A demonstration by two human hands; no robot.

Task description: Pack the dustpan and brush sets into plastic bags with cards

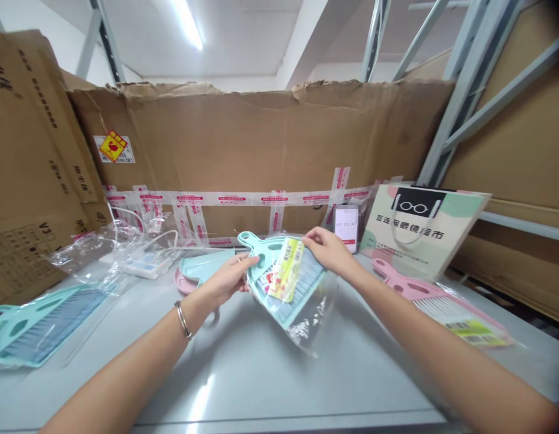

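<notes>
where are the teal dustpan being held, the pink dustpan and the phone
held teal dustpan [286, 271]: head view, on the paper label across its middle
pink dustpan [437, 306]: head view, on the white bristles
phone [347, 228]: head view, on the lit screen

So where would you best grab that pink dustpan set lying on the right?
Probably by its narrow handle, the end with the hanging hole near the paper bag. The pink dustpan set lies flat, so come from above, pinching the handle's sides; the wide bristle end looks too broad to grip.
</notes>
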